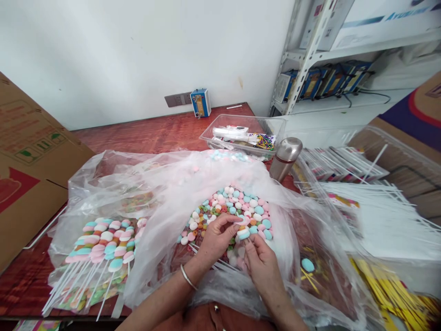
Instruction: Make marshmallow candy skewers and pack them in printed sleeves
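Note:
My left hand (219, 234) pinches a pink-and-white marshmallow (244, 220) between thumb and fingertips. Just below it, my right hand (261, 261) is closed on a marshmallow skewer (243, 233), whose blue-and-white marshmallow sits under an orange piece. The fingers mostly hide its stick. Under both hands, an opened clear plastic bag (289, 257) holds loose pink, white and blue marshmallows (266, 224) and colourful gummy rings (253, 221). To the left lies a bunch of loaded marshmallow skewers (106, 236) with white sticks pointing towards me.
A steel flask (285, 158) stands behind the bag, beside a clear plastic tub (241, 120) of beads and packets. White sticks (386, 216) fill a bin at right, near yellow twist ties (396, 285). A cardboard box (34, 151) borders the left; a metal shelf (306, 59) stands back right.

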Demonstrator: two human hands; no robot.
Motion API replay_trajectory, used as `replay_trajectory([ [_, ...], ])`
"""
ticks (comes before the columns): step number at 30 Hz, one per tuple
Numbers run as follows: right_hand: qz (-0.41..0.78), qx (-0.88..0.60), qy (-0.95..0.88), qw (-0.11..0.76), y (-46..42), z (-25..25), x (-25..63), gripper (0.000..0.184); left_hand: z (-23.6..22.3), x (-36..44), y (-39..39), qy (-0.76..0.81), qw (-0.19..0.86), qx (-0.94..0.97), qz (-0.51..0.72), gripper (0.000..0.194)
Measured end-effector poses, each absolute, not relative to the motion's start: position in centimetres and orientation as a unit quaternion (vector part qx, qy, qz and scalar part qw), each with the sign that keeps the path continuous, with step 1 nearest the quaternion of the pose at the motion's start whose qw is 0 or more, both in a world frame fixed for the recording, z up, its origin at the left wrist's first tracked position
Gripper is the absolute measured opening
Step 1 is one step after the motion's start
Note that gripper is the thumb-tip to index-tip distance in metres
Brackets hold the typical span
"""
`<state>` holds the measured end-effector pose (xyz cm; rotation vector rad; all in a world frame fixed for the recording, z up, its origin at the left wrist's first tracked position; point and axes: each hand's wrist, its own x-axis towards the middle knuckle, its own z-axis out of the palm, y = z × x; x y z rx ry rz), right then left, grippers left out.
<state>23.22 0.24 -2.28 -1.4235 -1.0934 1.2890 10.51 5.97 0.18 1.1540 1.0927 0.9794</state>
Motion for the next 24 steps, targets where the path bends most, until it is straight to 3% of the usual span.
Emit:
replay_trajectory([
  [5, 0.47, -0.585, -0.502, 0.43, 0.3, -1.4, 23.6, 0.032, 1.1, 11.8, 5.6, 0.408, 0.688, 0.287, 0.527, 0.037],
  [8, 0.388, -0.589, -0.591, 0.391, -0.1, -0.9, 23.9, 0.032, 2.2, 13.3, 5.7, 0.378, 0.742, 0.221, 0.508, 0.037],
  [11, 0.316, -0.604, -0.652, 0.333, -1.3, -1.1, 24.6, 0.031, 2.6, 14.7, 5.6, 0.36, 0.753, 0.18, 0.52, 0.029],
  [15, 0.218, -0.637, -0.704, 0.227, -3.6, -2.4, 26.2, 0.037, 1.5, 16.2, 4.6, 0.36, 0.765, 0.11, 0.523, 0.033],
  [20, 0.172, -0.662, -0.712, 0.159, -4.8, -3.1, 26.4, 0.037, 0.8, 17.0, 3.0, 0.357, 0.757, 0.161, 0.524, 0.04],
  [24, 0.2, -0.657, -0.698, 0.202, -3.5, -1.8, 24.8, 0.039, 1.1, 16.6, 2.4, 0.358, 0.744, 0.203, 0.526, 0.042],
])
